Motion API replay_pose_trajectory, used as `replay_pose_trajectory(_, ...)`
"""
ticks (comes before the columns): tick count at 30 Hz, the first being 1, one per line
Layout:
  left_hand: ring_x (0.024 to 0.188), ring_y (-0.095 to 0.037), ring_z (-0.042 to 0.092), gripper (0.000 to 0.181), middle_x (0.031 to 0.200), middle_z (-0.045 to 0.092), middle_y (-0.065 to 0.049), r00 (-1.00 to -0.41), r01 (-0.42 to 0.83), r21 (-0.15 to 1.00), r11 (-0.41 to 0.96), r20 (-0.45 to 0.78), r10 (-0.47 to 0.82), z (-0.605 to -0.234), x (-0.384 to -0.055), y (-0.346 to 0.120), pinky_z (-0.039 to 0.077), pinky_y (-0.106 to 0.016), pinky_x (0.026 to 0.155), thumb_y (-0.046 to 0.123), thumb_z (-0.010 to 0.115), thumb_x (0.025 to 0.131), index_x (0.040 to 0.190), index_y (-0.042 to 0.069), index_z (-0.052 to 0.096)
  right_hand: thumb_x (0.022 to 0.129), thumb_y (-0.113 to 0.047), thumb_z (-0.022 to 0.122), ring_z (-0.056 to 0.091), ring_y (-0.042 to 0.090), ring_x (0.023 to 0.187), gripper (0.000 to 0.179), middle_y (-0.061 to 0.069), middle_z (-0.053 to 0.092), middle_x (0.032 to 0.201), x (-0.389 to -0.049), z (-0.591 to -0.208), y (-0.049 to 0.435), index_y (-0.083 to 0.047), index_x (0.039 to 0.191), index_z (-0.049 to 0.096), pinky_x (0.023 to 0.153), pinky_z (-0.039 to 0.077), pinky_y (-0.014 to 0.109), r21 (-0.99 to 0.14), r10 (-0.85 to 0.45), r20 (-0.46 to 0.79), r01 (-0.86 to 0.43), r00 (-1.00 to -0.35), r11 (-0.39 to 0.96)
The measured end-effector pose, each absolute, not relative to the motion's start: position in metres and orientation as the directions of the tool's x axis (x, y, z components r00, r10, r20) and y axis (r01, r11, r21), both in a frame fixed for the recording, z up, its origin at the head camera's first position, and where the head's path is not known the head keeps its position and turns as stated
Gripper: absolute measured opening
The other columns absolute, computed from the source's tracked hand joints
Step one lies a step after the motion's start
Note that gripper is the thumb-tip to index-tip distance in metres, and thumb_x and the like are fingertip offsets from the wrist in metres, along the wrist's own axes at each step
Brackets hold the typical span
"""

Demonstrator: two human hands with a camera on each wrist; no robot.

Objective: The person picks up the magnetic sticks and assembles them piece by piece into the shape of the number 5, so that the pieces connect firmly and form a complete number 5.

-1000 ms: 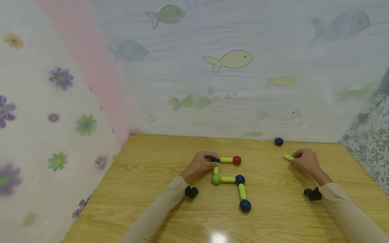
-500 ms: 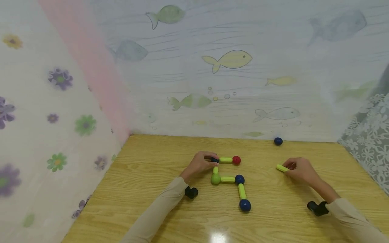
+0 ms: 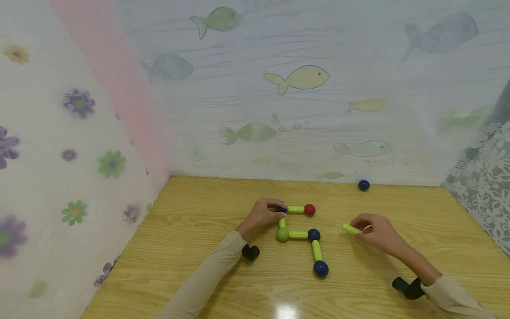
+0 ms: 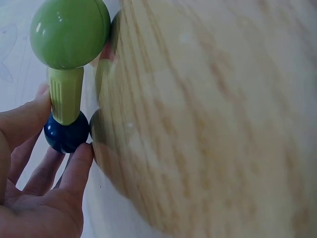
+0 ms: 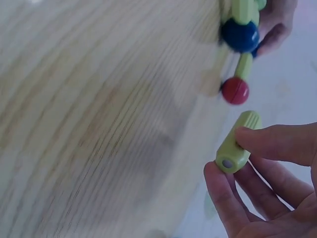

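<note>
My left hand (image 3: 263,216) grips a dark blue ball (image 4: 67,133) at the back left corner of a chain of balls and yellow-green rods. From that ball one rod (image 3: 296,209) runs right to a red ball (image 3: 309,210); another (image 4: 66,94) comes forward to a green ball (image 3: 282,234). A further rod (image 3: 298,235) links the green ball to a blue ball (image 3: 314,235), and one more (image 3: 317,250) leads to the front blue ball (image 3: 320,268). Right of the chain, my right hand (image 3: 376,232) pinches a loose yellow-green rod (image 5: 238,142) between thumb and fingers.
A single blue ball (image 3: 364,185) lies by the back edge of the wooden table (image 3: 191,266). Behind the table rises a wall (image 3: 239,88) painted with fish. A lace cloth (image 3: 484,173) hangs at the right. Black camera mounts (image 3: 408,289) sit at both wrists.
My right hand has moved left and toward me with the rod, from near the back right to close beside the chain. The left hand and the chain have stayed in place.
</note>
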State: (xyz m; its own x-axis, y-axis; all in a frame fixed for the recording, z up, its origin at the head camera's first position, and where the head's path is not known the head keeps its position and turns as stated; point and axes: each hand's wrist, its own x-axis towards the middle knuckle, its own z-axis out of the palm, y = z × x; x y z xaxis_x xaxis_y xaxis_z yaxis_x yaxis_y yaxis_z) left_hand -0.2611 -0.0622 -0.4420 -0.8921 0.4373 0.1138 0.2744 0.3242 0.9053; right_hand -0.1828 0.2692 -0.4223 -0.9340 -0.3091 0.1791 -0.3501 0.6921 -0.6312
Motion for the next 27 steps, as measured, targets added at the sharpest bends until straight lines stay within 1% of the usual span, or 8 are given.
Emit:
replay_pose_trajectory(5,0.113,-0.027,0.057,0.023,0.126,0.059,-0.013,-0.898,0.272,0.902,0.335,0.113,0.425,-0.456,-0.270,-0.063,0.047,-0.039,0.094,0.009,0.074,0.083,0.105,0.003,0.072,0.077,0.006,0.072,0.060,0.015,0.077,0.020,0.002,0.064,0.087,-0.175,-0.419,0.253,-0.004,0.095,0.067,0.064,0.054,0.023,-0.673,-0.341,0.159,-0.354,-0.927,0.649)
replay_pose_trajectory(8,0.113,-0.025,0.057,0.022,0.126,0.059,-0.012,-0.900,0.268,0.900,0.343,0.107,0.422,-0.456,-0.271,-0.063,0.047,-0.037,0.094,0.010,0.074,0.082,0.104,0.004,0.072,0.078,0.005,0.071,0.060,0.014,0.078,0.021,0.002,0.064,0.089,-0.171,-0.416,0.244,-0.004,0.097,0.067,0.065,0.054,0.024,-0.692,-0.365,0.157,-0.366,-0.918,0.623)
replay_pose_trajectory(11,0.114,-0.028,0.057,0.023,0.126,0.058,-0.014,-0.899,0.271,0.900,0.342,0.110,0.423,-0.453,-0.267,-0.062,0.047,-0.039,0.094,0.007,0.072,0.083,0.105,0.001,0.071,0.079,0.003,0.072,0.061,0.014,0.080,0.021,0.002,0.064,0.091,-0.166,-0.414,0.236,-0.005,0.098,0.067,0.067,0.054,0.024,-0.702,-0.391,0.169,-0.389,-0.905,0.597)
replay_pose_trajectory(14,0.115,-0.034,0.055,0.023,0.127,0.056,-0.020,-0.894,0.277,0.903,0.329,0.116,0.433,-0.443,-0.261,-0.062,0.047,-0.043,0.094,0.003,0.070,0.084,0.106,-0.005,0.069,0.080,0.001,0.073,0.061,0.014,0.081,0.021,0.003,0.064,0.094,-0.162,-0.412,0.229,-0.006,0.099,0.067,0.068,0.055,0.025,-0.711,-0.417,0.181,-0.412,-0.891,0.571)
replay_pose_trajectory(17,0.116,-0.037,0.053,0.025,0.129,0.054,-0.024,-0.888,0.275,0.906,0.322,0.110,0.447,-0.431,-0.254,-0.062,0.046,-0.044,0.095,0.001,0.069,0.085,0.108,-0.008,0.067,0.081,0.000,0.073,0.060,0.014,0.081,0.021,0.002,0.063,0.095,-0.159,-0.411,0.221,-0.007,0.100,0.067,0.068,0.055,0.026,-0.721,-0.442,0.186,-0.428,-0.877,0.545)
replay_pose_trajectory(23,0.116,-0.038,0.053,0.024,0.128,0.054,-0.025,-0.885,0.280,0.907,0.315,0.117,0.450,-0.423,-0.249,-0.063,0.046,-0.041,0.095,0.001,0.068,0.086,0.108,-0.009,0.067,0.080,-0.002,0.074,0.059,0.012,0.080,0.021,0.001,0.063,0.095,-0.153,-0.410,0.207,-0.009,0.099,0.067,0.067,0.055,0.027,-0.744,-0.490,0.183,-0.446,-0.852,0.498)
replay_pose_trajectory(27,0.115,-0.039,0.054,0.023,0.127,0.054,-0.025,-0.887,0.280,0.908,0.310,0.121,0.446,-0.425,-0.251,-0.062,0.046,-0.043,0.094,0.000,0.069,0.085,0.107,-0.009,0.067,0.080,-0.001,0.073,0.059,0.013,0.080,0.021,0.001,0.064,0.095,-0.151,-0.410,0.199,-0.010,0.098,0.067,0.067,0.055,0.027,-0.755,-0.509,0.177,-0.448,-0.842,0.479)
